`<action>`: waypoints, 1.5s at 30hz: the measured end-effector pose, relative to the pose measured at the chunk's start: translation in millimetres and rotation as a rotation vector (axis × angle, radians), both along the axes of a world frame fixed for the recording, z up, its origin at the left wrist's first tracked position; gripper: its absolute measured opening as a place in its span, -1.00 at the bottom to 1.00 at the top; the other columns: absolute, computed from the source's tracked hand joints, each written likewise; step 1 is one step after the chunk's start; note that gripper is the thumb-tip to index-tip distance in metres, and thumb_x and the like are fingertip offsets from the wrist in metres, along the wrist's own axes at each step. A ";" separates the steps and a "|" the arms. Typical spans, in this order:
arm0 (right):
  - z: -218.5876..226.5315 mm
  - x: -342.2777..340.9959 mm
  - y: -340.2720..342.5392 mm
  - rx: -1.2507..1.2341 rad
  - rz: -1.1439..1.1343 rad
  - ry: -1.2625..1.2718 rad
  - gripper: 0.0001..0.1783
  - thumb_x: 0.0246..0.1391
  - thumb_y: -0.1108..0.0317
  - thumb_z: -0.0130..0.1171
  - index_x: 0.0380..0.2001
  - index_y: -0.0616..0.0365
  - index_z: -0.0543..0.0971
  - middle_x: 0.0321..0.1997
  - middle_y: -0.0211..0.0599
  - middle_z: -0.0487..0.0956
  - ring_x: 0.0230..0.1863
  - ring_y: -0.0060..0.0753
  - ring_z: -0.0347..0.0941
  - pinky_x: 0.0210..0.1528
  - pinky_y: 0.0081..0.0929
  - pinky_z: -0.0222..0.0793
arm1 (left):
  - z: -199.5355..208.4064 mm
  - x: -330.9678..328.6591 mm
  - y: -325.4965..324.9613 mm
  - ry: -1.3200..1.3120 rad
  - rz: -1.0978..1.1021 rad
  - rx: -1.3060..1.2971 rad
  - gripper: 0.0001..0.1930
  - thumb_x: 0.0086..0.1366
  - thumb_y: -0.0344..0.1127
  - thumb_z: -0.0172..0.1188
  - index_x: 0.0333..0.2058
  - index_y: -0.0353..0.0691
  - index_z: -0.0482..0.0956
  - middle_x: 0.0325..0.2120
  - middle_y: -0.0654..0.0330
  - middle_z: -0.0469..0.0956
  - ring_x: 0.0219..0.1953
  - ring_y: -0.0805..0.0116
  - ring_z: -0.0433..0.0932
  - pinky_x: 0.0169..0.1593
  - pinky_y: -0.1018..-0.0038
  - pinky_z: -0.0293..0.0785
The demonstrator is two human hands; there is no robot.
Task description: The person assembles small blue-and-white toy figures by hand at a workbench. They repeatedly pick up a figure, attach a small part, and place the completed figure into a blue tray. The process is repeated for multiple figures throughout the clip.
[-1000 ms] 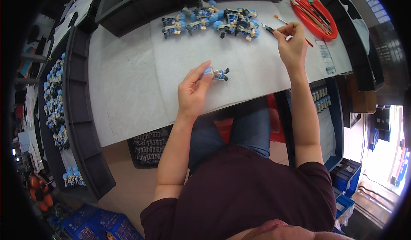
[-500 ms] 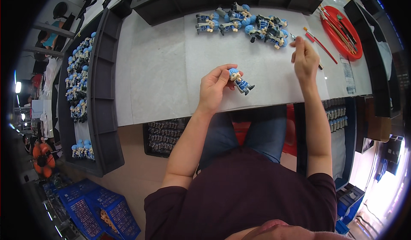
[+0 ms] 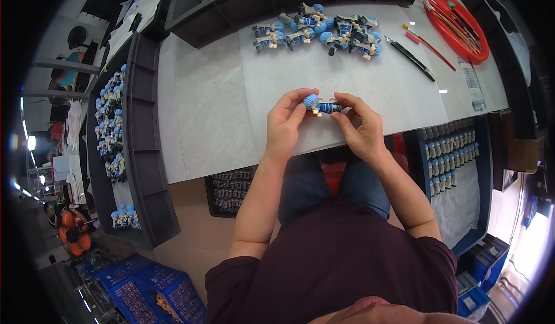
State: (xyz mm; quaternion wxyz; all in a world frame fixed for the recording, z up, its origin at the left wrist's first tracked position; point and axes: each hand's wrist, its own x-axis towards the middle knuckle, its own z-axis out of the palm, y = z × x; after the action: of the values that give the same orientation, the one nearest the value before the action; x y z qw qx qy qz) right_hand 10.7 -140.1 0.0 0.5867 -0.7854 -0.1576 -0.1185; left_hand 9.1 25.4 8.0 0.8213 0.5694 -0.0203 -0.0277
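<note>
Over the near part of the white-covered table [image 3: 214,98], a small blue-haired figurine [image 3: 327,108] lies sideways between my two hands. My left hand [image 3: 284,121] is closed around its head end, thumb and fingers on the hair. With thumb and fingertips, my right hand [image 3: 365,126] grips it by the dark feet. Farther off, a loose pile of similar figurines [image 3: 347,32] lies on the table. A craft knife [image 3: 411,60] with a dark handle rests to the right of the pile, beside a thin red brush [image 3: 430,51].
A red oval tray [image 3: 484,49] with several brushes sits at the far right. Dark crates stand along the back [image 3: 289,3] and left [image 3: 144,145], both with figurines inside. Below the table's right edge is a crate of lined-up figurines [image 3: 484,200]. Blue bins [image 3: 147,283] stand lower left.
My right hand has come from beside the brushes to the figurine and taken its feet. The figurine has turned from slanting down to nearly level. The craft knife now lies uncovered on the table.
</note>
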 end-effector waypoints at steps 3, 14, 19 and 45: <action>-2.7 0.3 1.4 0.052 -0.020 0.000 -0.60 -0.15 0.55 0.23 -0.14 0.25 0.47 -0.32 -0.22 0.55 -0.49 -0.53 0.42 -0.49 -0.61 0.33 | 1.2 -0.1 -0.9 0.000 -0.007 -0.010 -0.73 0.26 -0.54 -0.14 -0.07 -0.39 0.35 -0.06 -0.02 0.42 -0.07 0.30 0.46 0.01 0.46 0.38; -2.8 -3.3 -0.7 0.017 -0.031 0.053 -0.56 -0.16 0.56 0.23 -0.11 0.23 0.44 -0.29 -0.19 0.55 -0.46 -0.52 0.45 -0.47 -0.61 0.34 | -1.6 -0.1 -0.5 0.027 0.023 0.018 -0.71 0.28 -0.46 -0.07 -0.04 -0.43 0.37 -0.13 0.00 0.48 -0.10 0.37 0.47 -0.02 0.49 0.39; -10.8 -3.1 -0.5 0.176 -0.006 0.030 -0.49 -0.17 0.65 0.15 -0.05 0.20 0.39 -0.23 -0.21 0.55 -0.34 -0.52 0.50 -0.43 -0.66 0.34 | -2.6 -1.3 -3.3 0.037 0.045 0.131 -0.71 0.26 -0.45 0.01 -0.06 -0.40 0.41 -0.17 0.04 0.50 -0.14 0.40 0.48 -0.09 0.51 0.44; 3.4 -2.1 -7.8 0.212 0.127 0.146 -0.42 -0.16 0.59 0.07 0.04 0.21 0.30 -0.16 -0.16 0.53 -0.20 -0.45 0.47 -0.22 -0.57 0.39 | -0.2 -6.1 -1.6 -0.088 0.041 0.069 -0.55 0.08 -0.75 -0.05 -0.01 -0.37 0.33 -0.08 0.02 0.44 0.00 0.29 0.41 0.06 0.47 0.35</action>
State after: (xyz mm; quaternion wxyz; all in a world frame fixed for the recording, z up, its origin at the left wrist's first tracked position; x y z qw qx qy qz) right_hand 8.6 -147.9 3.4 0.6826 -0.7140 -0.1505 -0.0394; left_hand 3.0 23.8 7.8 0.8000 0.5982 -0.0437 0.0137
